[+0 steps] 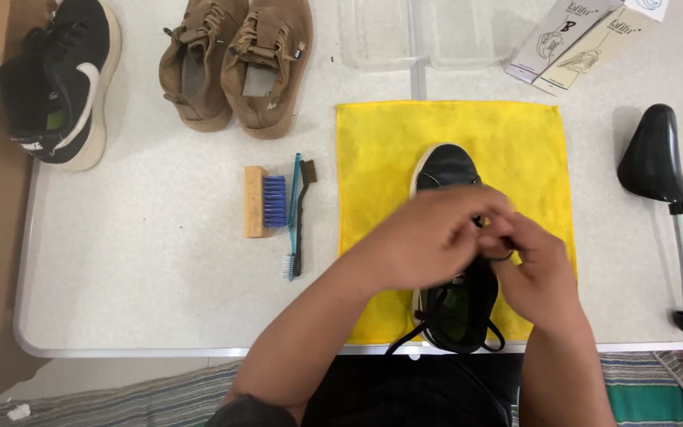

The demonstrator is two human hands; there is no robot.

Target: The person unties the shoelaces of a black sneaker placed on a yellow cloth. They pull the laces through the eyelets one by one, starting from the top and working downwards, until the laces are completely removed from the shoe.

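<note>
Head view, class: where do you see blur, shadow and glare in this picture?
Head view: both the left hand and the right hand are smeared by motion blur over the black shoe; the brushes and yellow cloth stay sharp. Soft shadows fall left of the shoe tree. No strong glare on the white table; lighting is even.

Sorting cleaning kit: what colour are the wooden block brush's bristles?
Blue bristles on a pale wooden block, clear in the head view.

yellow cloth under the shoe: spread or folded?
Spread. The yellow cloth lies open as one flat square on the white table, corners out, with the black shoe on it. Whether it is doubled underneath, cannot tell.
</note>
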